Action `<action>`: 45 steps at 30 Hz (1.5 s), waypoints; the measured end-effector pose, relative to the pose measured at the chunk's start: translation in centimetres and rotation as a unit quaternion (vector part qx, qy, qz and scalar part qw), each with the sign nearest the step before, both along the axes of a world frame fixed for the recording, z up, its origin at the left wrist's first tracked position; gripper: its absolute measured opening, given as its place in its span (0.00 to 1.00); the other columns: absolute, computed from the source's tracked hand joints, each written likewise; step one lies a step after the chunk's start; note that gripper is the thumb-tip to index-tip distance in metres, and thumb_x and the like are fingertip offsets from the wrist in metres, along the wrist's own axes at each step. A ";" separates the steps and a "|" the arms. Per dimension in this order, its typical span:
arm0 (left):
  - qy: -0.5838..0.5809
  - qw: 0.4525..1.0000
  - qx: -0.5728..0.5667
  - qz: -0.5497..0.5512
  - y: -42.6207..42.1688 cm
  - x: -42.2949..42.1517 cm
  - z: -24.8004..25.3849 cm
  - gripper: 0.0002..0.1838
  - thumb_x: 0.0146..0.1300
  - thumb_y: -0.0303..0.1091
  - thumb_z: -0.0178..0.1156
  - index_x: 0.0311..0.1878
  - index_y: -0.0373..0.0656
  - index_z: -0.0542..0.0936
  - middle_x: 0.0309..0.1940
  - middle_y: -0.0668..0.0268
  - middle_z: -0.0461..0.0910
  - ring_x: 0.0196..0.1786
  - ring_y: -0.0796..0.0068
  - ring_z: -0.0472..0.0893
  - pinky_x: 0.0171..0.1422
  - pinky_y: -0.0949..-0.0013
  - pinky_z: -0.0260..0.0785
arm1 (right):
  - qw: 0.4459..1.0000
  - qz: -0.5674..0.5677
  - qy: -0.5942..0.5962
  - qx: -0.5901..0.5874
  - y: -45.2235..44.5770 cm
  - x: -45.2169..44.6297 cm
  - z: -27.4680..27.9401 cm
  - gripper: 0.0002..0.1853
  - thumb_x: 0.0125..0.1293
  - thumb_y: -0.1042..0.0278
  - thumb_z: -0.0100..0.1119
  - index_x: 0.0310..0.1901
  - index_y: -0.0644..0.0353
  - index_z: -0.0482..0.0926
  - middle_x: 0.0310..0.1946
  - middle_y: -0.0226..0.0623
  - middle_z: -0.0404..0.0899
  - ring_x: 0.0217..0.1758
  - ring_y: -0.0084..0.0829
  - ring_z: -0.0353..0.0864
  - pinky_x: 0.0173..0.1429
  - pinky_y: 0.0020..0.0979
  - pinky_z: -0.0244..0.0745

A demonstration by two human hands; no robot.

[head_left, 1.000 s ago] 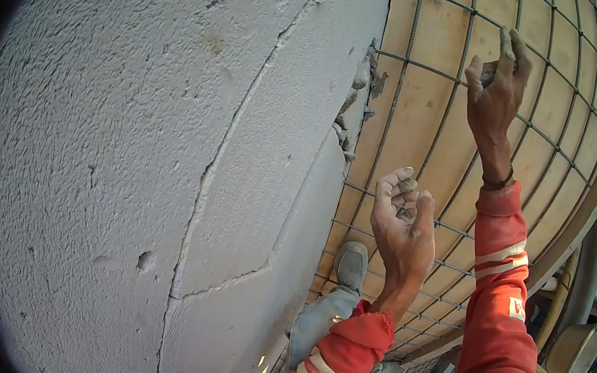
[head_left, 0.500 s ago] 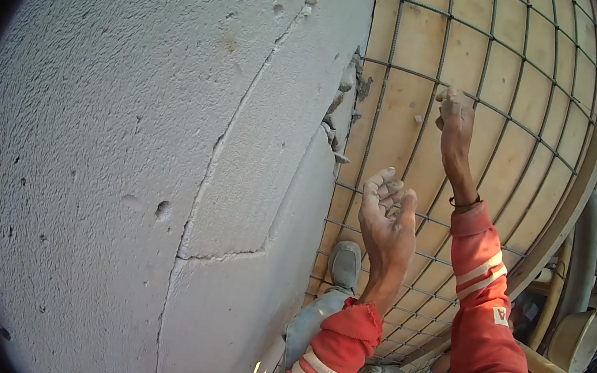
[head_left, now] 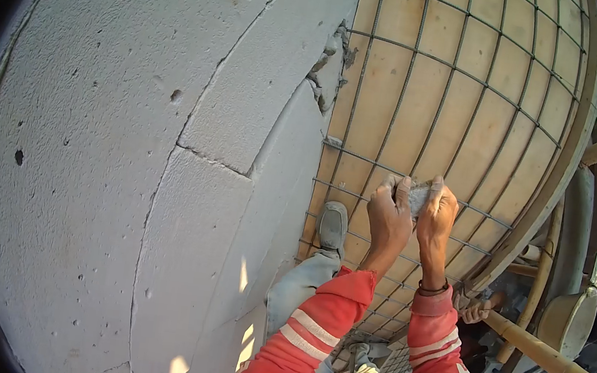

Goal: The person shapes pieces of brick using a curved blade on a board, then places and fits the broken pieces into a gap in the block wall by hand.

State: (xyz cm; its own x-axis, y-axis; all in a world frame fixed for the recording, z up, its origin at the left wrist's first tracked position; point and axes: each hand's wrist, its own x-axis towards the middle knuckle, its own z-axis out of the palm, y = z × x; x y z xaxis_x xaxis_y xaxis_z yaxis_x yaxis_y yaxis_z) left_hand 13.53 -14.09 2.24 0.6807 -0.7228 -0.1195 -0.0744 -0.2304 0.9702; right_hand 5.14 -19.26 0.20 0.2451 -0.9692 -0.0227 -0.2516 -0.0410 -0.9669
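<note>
My left hand [head_left: 389, 215] and my right hand [head_left: 437, 221] are close together over the rebar mesh [head_left: 386, 126]. Pinched between them is a small grey chunk [head_left: 419, 197] that looks like broken block or concrete. Fingers of both hands are curled round its sides, with the thumbs near the top. Beneath the mesh lies yellowish wooden formwork [head_left: 369, 84]. To the left is a grey block wall [head_left: 207, 117] with joint lines and a broken edge [head_left: 325, 72] beside the mesh.
A curved wooden board [head_left: 535, 206] edges the formwork on the right. Beyond it are bamboo poles [head_left: 544, 358] and a round pan [head_left: 567, 320]. Another person's hand [head_left: 477, 311] rests near a pole. My shoe [head_left: 333, 226] stands on the mesh by the wall.
My right hand has drawn back from further up the mesh to meet my left hand. The grey chunk now shows between them. The view has shifted, and another person's hand has appeared at right.
</note>
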 end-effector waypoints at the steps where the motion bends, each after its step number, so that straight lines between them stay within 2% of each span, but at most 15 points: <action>1: 0.002 1.000 -0.003 0.005 0.5 -0.9 -0.2 0.18 0.75 0.41 0.59 0.36 0.33 0.78 0.28 0.55 0.82 0.34 0.64 0.84 0.39 0.61 0.75 | 0.989 -0.027 0.144 0.000 0.4 -0.6 -0.8 0.20 0.82 0.59 0.43 0.36 0.65 0.76 0.28 0.31 0.80 0.24 0.23 0.72 0.32 0.32 0.71; 3: 0.039 0.998 -0.021 0.042 1.4 -2.1 -0.4 0.15 0.71 0.38 0.63 0.40 0.33 0.78 0.32 0.55 0.84 0.36 0.66 0.84 0.39 0.62 0.76 | 0.987 -0.025 0.150 -0.057 1.4 -1.6 -1.3 0.20 0.82 0.60 0.43 0.33 0.61 0.75 0.25 0.28 0.77 0.20 0.19 0.67 0.25 0.29 0.66; 5: 0.085 0.994 -0.030 0.057 1.8 -2.8 -0.5 0.13 0.70 0.36 0.64 0.44 0.33 0.78 0.36 0.56 0.84 0.39 0.67 0.84 0.41 0.65 0.77 | 0.988 -0.011 -0.131 0.083 2.5 -2.4 0.2 0.20 0.82 0.61 0.42 0.30 0.59 0.74 0.22 0.25 0.73 0.20 0.16 0.66 0.22 0.25 0.64; 6: 0.132 0.988 -0.040 0.065 1.9 -3.0 -0.7 0.14 0.69 0.34 0.65 0.49 0.34 0.78 0.41 0.57 0.84 0.42 0.69 0.84 0.44 0.67 0.78 | 0.981 -0.023 -0.164 0.097 3.1 -2.6 0.7 0.21 0.82 0.61 0.40 0.29 0.58 0.74 0.21 0.23 0.69 0.19 0.14 0.65 0.20 0.22 0.61; 10: 0.410 0.904 -0.095 -0.072 2.8 -3.7 -1.6 0.22 0.71 0.31 0.59 0.65 0.34 0.73 0.52 0.63 0.81 0.51 0.77 0.81 0.53 0.73 0.75 | 0.983 -0.044 -0.142 0.111 3.2 -3.4 -0.6 0.22 0.82 0.58 0.42 0.28 0.58 0.74 0.21 0.22 0.69 0.20 0.14 0.63 0.21 0.24 0.57; 14: 0.394 0.914 -0.081 -0.048 3.3 -4.7 -0.9 0.24 0.73 0.32 0.54 0.69 0.33 0.70 0.56 0.61 0.79 0.56 0.75 0.80 0.58 0.73 0.74 | 0.995 -0.011 -0.068 0.074 2.7 -3.1 -1.6 0.30 0.81 0.46 0.47 0.26 0.62 0.76 0.17 0.25 0.68 0.19 0.16 0.61 0.21 0.28 0.56; 19: 0.447 0.885 -0.124 -0.040 3.8 -3.9 -1.9 0.21 0.74 0.33 0.55 0.65 0.31 0.73 0.56 0.60 0.80 0.57 0.73 0.80 0.62 0.70 0.73 | 0.993 0.055 0.072 0.076 2.5 -2.1 -1.4 0.36 0.81 0.47 0.45 0.19 0.69 0.72 0.11 0.39 0.67 0.16 0.26 0.63 0.22 0.38 0.59; 22: 0.321 0.923 -0.181 0.106 3.2 -3.1 -1.1 0.15 0.75 0.31 0.56 0.57 0.28 0.77 0.53 0.57 0.82 0.54 0.72 0.83 0.60 0.72 0.75 | 0.983 0.044 0.136 -0.117 2.8 1.4 -2.2 0.33 0.78 0.49 0.48 0.22 0.71 0.79 0.19 0.59 0.76 0.16 0.52 0.71 0.25 0.48 0.65; 25: 0.206 0.944 -0.188 0.175 2.9 -1.4 -1.1 0.14 0.76 0.30 0.54 0.54 0.26 0.77 0.51 0.54 0.83 0.54 0.70 0.84 0.62 0.71 0.75 | 0.979 0.030 0.155 -0.129 3.2 4.1 -2.1 0.33 0.77 0.47 0.50 0.23 0.70 0.80 0.20 0.60 0.77 0.21 0.54 0.77 0.28 0.48 0.71; 30: 0.256 0.943 -0.122 0.173 2.5 -0.2 1.0 0.14 0.77 0.30 0.52 0.55 0.26 0.74 0.51 0.54 0.82 0.57 0.64 0.83 0.66 0.66 0.74 | 0.986 0.058 0.146 -0.057 1.6 5.3 0.2 0.32 0.76 0.43 0.50 0.25 0.66 0.81 0.20 0.51 0.80 0.21 0.45 0.79 0.29 0.41 0.73; 32: 0.286 0.891 -0.269 0.227 1.6 0.5 0.9 0.16 0.78 0.34 0.53 0.57 0.30 0.72 0.51 0.56 0.81 0.55 0.65 0.83 0.62 0.64 0.76 | 0.981 0.064 -0.059 0.175 -1.4 6.1 1.2 0.24 0.77 0.47 0.50 0.32 0.60 0.78 0.20 0.35 0.78 0.20 0.35 0.77 0.28 0.37 0.73; 34: 0.305 0.881 -0.268 0.242 1.4 1.1 1.7 0.16 0.77 0.35 0.54 0.58 0.32 0.72 0.50 0.58 0.80 0.54 0.67 0.83 0.60 0.64 0.76 | 0.941 0.055 -0.128 0.310 -5.5 7.2 2.5 0.15 0.76 0.52 0.52 0.40 0.56 0.73 0.26 0.26 0.75 0.24 0.27 0.76 0.31 0.32 0.74; 38: 0.366 0.879 -0.203 0.230 0.8 1.5 1.4 0.13 0.76 0.39 0.58 0.54 0.40 0.76 0.44 0.67 0.80 0.45 0.76 0.81 0.50 0.70 0.75 | 0.901 0.109 -0.282 0.313 -15.8 12.8 -1.2 0.13 0.73 0.60 0.57 0.49 0.60 0.72 0.32 0.32 0.79 0.32 0.30 0.81 0.38 0.30 0.77; 40: 0.380 0.887 -0.156 0.210 -0.3 1.8 1.5 0.10 0.75 0.39 0.58 0.50 0.43 0.78 0.38 0.72 0.79 0.37 0.81 0.77 0.40 0.74 0.71 | 0.913 0.123 -0.330 0.206 -18.6 16.3 -1.1 0.17 0.69 0.67 0.63 0.55 0.62 0.73 0.37 0.37 0.82 0.40 0.32 0.84 0.44 0.30 0.80; 45: 0.391 0.881 -0.163 0.210 -2.6 3.4 1.6 0.10 0.75 0.40 0.59 0.50 0.43 0.78 0.35 0.74 0.76 0.35 0.84 0.76 0.38 0.77 0.69 | 0.956 0.127 -0.251 0.088 -22.8 23.3 -0.8 0.24 0.61 0.72 0.73 0.56 0.68 0.75 0.45 0.43 0.85 0.44 0.32 0.86 0.47 0.30 0.82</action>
